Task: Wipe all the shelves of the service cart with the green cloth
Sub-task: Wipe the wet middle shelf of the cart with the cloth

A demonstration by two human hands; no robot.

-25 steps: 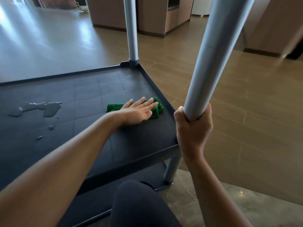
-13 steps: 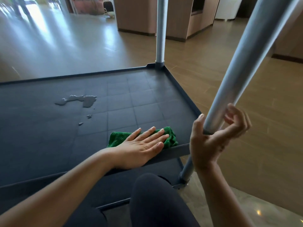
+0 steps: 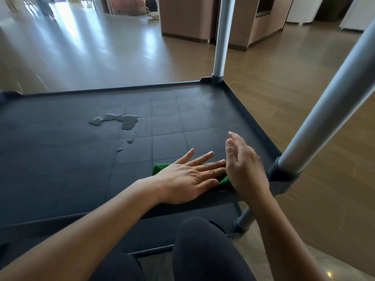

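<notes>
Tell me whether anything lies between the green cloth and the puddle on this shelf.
Nothing visible does. From the green cloth under the left hand to the puddle there is only bare shelf and a few droplets.

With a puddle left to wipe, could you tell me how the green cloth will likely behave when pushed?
Probably floppy: the cloth lies bunched under the flat left hand, so may crumple. Likely slides on the level shelf, dragging once the puddle wets it.

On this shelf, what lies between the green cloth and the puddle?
In the head view, only two small droplets near the puddle; otherwise bare black shelf up to the green cloth.
</notes>
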